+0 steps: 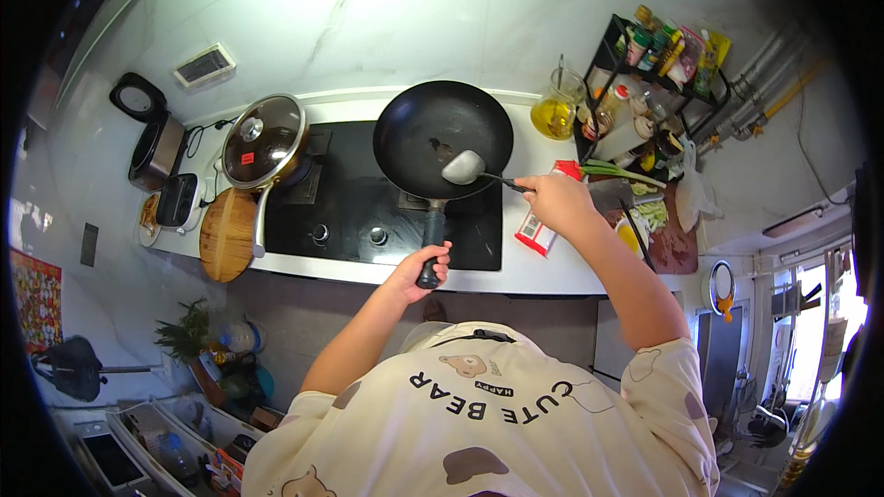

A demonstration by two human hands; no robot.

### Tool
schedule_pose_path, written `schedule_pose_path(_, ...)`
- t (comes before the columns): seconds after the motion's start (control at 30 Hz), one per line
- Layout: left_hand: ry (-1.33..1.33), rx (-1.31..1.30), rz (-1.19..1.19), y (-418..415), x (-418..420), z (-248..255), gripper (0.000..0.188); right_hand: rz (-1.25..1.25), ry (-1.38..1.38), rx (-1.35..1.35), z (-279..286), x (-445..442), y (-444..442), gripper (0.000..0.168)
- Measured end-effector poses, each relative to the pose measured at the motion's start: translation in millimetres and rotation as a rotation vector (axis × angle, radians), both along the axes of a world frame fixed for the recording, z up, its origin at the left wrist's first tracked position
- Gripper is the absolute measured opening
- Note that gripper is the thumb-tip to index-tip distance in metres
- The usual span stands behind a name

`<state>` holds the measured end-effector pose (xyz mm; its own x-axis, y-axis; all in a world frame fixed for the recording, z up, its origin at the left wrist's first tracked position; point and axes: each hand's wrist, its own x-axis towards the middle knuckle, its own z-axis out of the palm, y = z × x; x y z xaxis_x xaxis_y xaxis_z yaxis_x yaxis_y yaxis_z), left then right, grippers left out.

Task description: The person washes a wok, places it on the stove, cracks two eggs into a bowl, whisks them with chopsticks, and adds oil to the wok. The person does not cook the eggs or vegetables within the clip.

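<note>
A black wok (421, 128) sits over the right burner of the black glass cooktop (345, 221). My left hand (418, 273) grips the wok's dark handle (434, 228) near its end. In my right hand (561, 201) is the black handle of a metal wok spatula (464, 167), its blade resting inside the wok on the near right side. A small dark patch shows on the wok's bottom; whether it is residue or wear I cannot tell. Beneath my right hand a red and white packet (535, 243) lies on the white counter (573, 276).
A lidded pan (266, 134) stands on the left burner beside a round wooden board (226, 235). At the right are an oil jug (552, 114), a black spice rack (608, 48), and a cutting board (680, 248) with chopped vegetables, a cleaver (608, 193) and a bowl (630, 238) with chopsticks.
</note>
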<state>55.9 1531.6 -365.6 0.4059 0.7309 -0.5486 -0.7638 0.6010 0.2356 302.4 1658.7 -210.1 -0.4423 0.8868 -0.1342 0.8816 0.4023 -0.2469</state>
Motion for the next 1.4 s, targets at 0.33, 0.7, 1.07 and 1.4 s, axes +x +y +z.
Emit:
schedule_pose_path(0.33,0.026,-0.002,-0.005,1.7,-4.4,2.0,0.019,-0.114,0.075,-0.129,-12.8,-52.5,16.3,0.03)
schedule_pose_path(0.7,0.037,0.003,-0.012,1.5,-1.4,-2.8,0.019,-0.112,0.028,-0.085,-21.4,-72.1,8.8,0.032)
schedule_pose_path(1.07,0.05,0.017,-0.03,0.1,-1.4,0.3,0.017,-0.122,0.01,-0.065,-14.9,-86.7,6.4,0.033)
schedule_pose_path(1.4,0.047,0.032,-0.034,1.8,0.6,-2.2,0.016,-0.149,0.038,-0.073,-32.5,-93.4,14.0,0.036)
